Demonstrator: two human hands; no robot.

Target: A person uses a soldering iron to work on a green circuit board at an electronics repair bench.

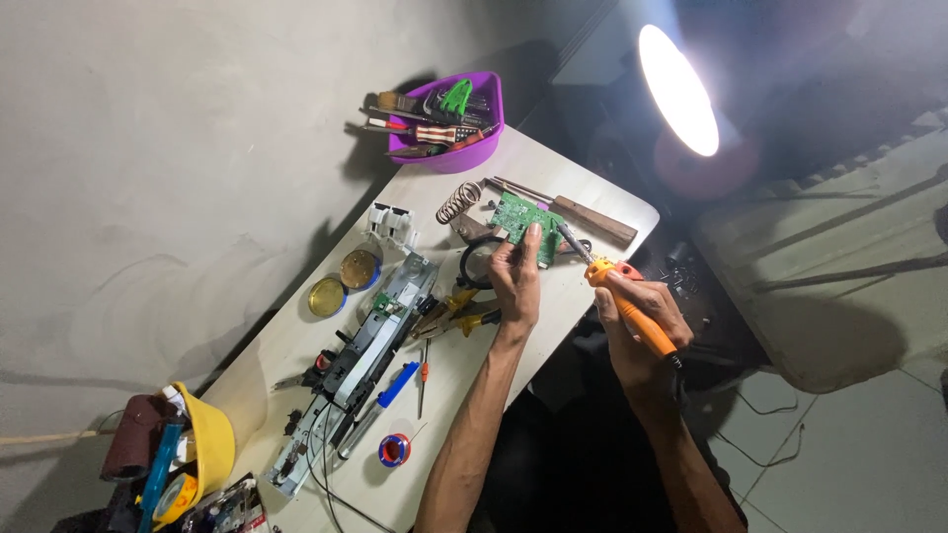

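Note:
My left hand [515, 276] holds a small green circuit board [520, 216] tilted above the far end of a light table [583, 286]. My right hand [642, 321] grips an orange soldering iron [629, 308] by its handle. The iron's metal tip [573, 243] points up-left and touches or nearly touches the board's right edge. Both forearms reach in from the bottom of the view.
A purple bowl [449, 158] of tools stands at the table's far corner. A wood-handled tool [592, 220], a wire coil [454, 200], pliers [456, 314], two round tins [343, 281], a long disassembled metal unit [365, 360], screwdrivers, a solder spool [393, 450] and a yellow container [202, 444] lie on the table. A bright lamp [677, 89] shines at the upper right.

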